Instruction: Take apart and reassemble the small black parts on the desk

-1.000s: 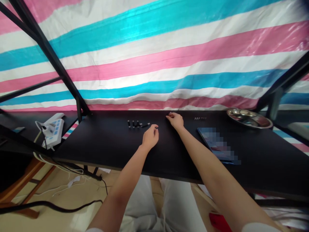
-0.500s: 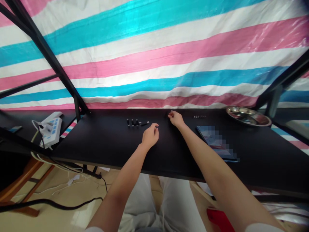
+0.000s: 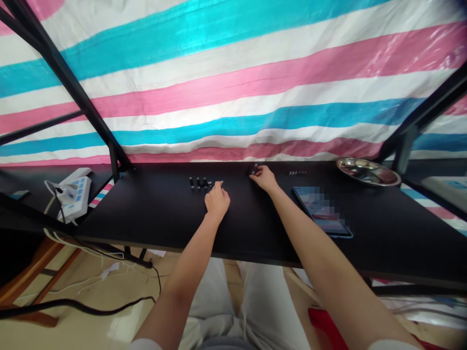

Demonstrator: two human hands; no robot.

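Observation:
A row of small dark cylinders (image 3: 199,183) stands upright near the back of the black table (image 3: 164,218). My left hand (image 3: 217,200) rests on the table just right of that row, fingers curled at its near end; what they pinch is too small to name. My right hand (image 3: 263,177) lies further back and right, fingertips pinched on a small dark cylinder (image 3: 255,168). A second group of tiny pieces (image 3: 296,172) lies right of that hand.
A phone (image 3: 321,211) lies face up right of my right arm. A metal dish (image 3: 368,171) sits at the back right. A white power strip (image 3: 73,193) with cables lies on the left. Black frame bars (image 3: 69,80) slant up on both sides before a striped tarp.
My left hand has moved left and back, up to the right end of the cylinder row. My right hand stayed at the back, now holding a small piece upright.

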